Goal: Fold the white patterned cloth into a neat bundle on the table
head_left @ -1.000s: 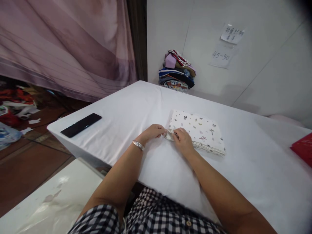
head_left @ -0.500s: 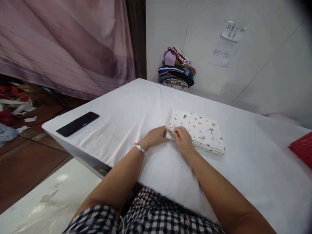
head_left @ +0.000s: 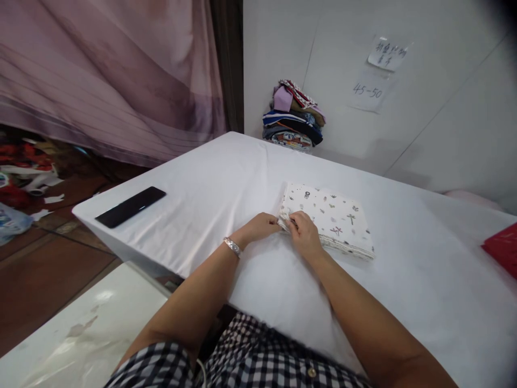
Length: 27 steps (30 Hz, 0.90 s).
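A folded white cloth (head_left: 335,215) printed with small leaves and figures lies flat on the white-covered table (head_left: 202,188), its layered edges facing me. My left hand (head_left: 262,225), a silver bracelet on its wrist, is closed at the cloth's near left corner, thumb and fingers pinching the edge. Just to its right, my right hand (head_left: 304,231) is closed on the same corner, gripping the upper layers between thumb and fingers. The fingertips of both hands are partly hidden.
A black phone-like slab (head_left: 131,206) lies near the table's left edge. Folded clothes (head_left: 293,118) are stacked at the back against the wall. Something red (head_left: 503,248) sits at the far right. A pale glossy surface (head_left: 89,323) stands lower left, and a pink curtain (head_left: 121,70) hangs behind.
My left hand has shifted slightly right, closer to the cloth's corner. My right hand keeps its hold on the corner, and the cloth stays in place.
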Tool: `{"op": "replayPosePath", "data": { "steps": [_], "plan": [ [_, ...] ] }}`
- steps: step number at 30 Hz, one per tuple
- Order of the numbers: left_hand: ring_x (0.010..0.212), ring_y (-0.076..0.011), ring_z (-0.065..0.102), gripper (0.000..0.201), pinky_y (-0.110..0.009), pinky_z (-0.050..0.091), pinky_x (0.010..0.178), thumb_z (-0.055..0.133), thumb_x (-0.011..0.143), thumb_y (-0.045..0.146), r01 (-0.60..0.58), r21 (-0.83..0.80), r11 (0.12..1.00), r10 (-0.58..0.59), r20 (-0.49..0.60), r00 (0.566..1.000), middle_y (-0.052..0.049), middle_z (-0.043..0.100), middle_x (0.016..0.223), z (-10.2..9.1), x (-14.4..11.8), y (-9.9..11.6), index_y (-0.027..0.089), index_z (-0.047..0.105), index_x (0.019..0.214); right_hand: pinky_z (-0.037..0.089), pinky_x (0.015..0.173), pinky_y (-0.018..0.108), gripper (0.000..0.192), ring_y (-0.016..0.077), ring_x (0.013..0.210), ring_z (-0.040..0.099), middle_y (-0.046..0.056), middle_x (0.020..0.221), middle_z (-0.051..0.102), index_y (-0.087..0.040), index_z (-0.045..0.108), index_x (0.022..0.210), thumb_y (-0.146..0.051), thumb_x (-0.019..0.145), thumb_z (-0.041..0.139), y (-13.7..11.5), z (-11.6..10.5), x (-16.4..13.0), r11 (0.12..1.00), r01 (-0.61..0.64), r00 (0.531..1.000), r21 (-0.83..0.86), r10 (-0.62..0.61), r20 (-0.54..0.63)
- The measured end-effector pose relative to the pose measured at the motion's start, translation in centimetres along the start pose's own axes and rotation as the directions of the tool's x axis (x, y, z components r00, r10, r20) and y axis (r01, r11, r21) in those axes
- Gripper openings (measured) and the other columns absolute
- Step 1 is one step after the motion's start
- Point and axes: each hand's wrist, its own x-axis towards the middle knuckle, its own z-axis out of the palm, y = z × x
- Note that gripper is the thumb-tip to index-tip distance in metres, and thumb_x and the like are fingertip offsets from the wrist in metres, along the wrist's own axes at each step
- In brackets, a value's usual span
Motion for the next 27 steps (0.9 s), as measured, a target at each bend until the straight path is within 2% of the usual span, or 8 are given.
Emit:
{"op": "replayPosePath", "data": {
  "steps": [5, 14, 20, 27],
  "plan": [
    [0.048, -0.0085, 0.027, 0.026, -0.025, 0.022, 0.047, 0.055, 0.067, 0.034, 0.085, -0.185, 0.979, -0.067, 0.098, 0.993, 0.004, 0.034, 0.051, 0.0, 0.6, -0.1, 0.019, 0.039, 0.053, 0.041, 0.073, 0.03, 0.012, 0.019, 0.082, 0.051, 0.006, 0.084, 0.057, -0.021, 0.053, 0.084, -0.025, 0.09, 0.043, -0.1, 0.0, 0.0, 1.0, -0.006, 1.0, -0.007, 0.006, -0.001],
    [0.044, -0.0097, 0.026, 0.026, -0.026, 0.019, 0.045, 0.051, 0.067, 0.027, 0.09, -0.192, 0.977, -0.101, -0.044, 0.994, 0.003, 0.03, 0.049, 0.2, 1.2, -1.2, 0.02, 0.035, 0.048, 0.041, 0.074, 0.031, 0.013, 0.0186, 0.083, 0.052, 0.005, 0.085, 0.057, -0.021, 0.053, 0.086, -0.023, 0.09, 0.041, -0.4, -0.3, 0.1, 1.0, 0.008, 1.0, 0.0, -0.008, -0.022],
    [0.044, -0.0098, 0.025, 0.026, -0.027, 0.019, 0.046, 0.052, 0.065, 0.028, 0.175, -0.151, 0.973, -0.183, -0.045, 0.982, 0.004, 0.029, 0.048, -0.2, 1.0, -0.7, 0.02, 0.035, 0.048, 0.038, 0.069, 0.031, 0.014, 0.0198, 0.078, 0.051, 0.005, 0.081, 0.057, -0.021, 0.054, 0.081, -0.022, 0.089, 0.043, -0.6, -0.1, 0.1, 0.988, 0.004, 0.996, -0.156, 0.011, 0.094],
    [0.043, -0.0098, 0.026, 0.026, -0.027, 0.019, 0.045, 0.053, 0.066, 0.028, 0.15, -0.134, 0.98, -0.157, -0.049, 0.986, 0.004, 0.029, 0.047, -0.1, 0.9, -0.6, 0.02, 0.037, 0.047, 0.036, 0.067, 0.03, 0.016, 0.0196, 0.078, 0.051, 0.005, 0.081, 0.057, -0.021, 0.055, 0.08, -0.023, 0.091, 0.043, -0.8, 0.0, 0.1, 0.973, 0.013, 0.996, -0.232, 0.009, 0.094]
  ]
}}
